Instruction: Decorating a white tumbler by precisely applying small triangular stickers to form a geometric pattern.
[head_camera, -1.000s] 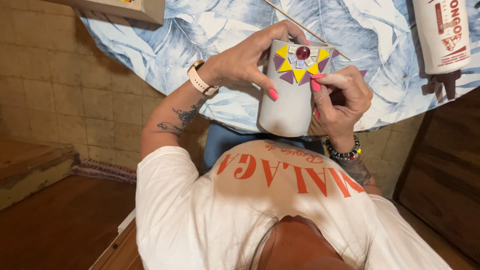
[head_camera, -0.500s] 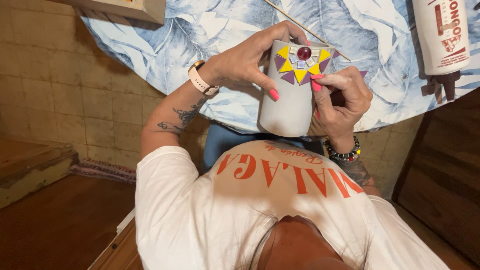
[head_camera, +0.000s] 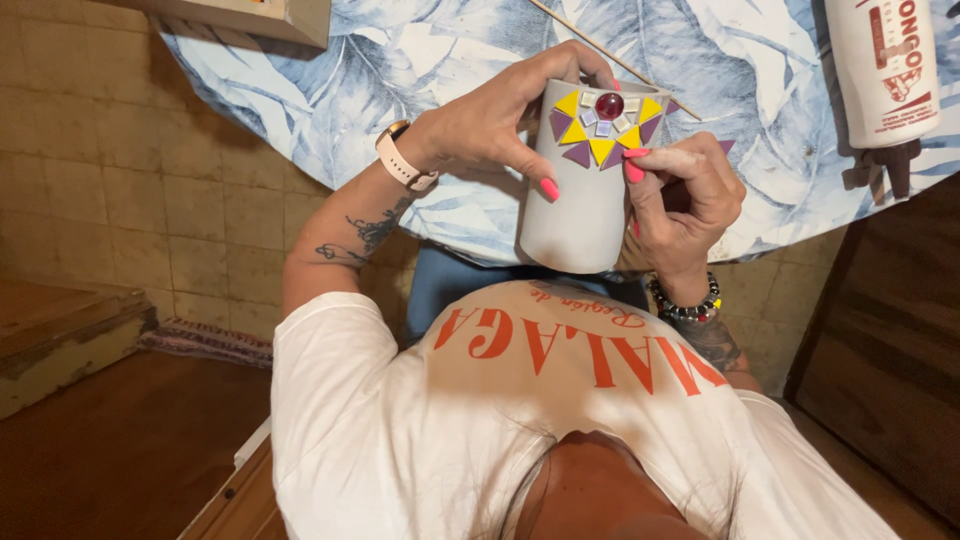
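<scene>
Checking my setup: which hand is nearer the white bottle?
Right. The right hand is beside the grey cup, toward the white bottle; the left hand grips the cup's far side.

Round table with blue-and-white leaf-print cloth (head_camera: 400, 90). White bottle with red print (head_camera: 882, 70) lies at its right edge, thin wooden stick (head_camera: 600, 45) near the top, box corner (head_camera: 250, 15) top left. Tan tiled floor (head_camera: 120, 190), wooden step (head_camera: 60, 340), striped rug edge (head_camera: 205, 342).

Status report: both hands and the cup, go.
Left hand grips grey cup. Right hand fingertip on its tile mosaic. Thin stick on table behind, clear.
</scene>
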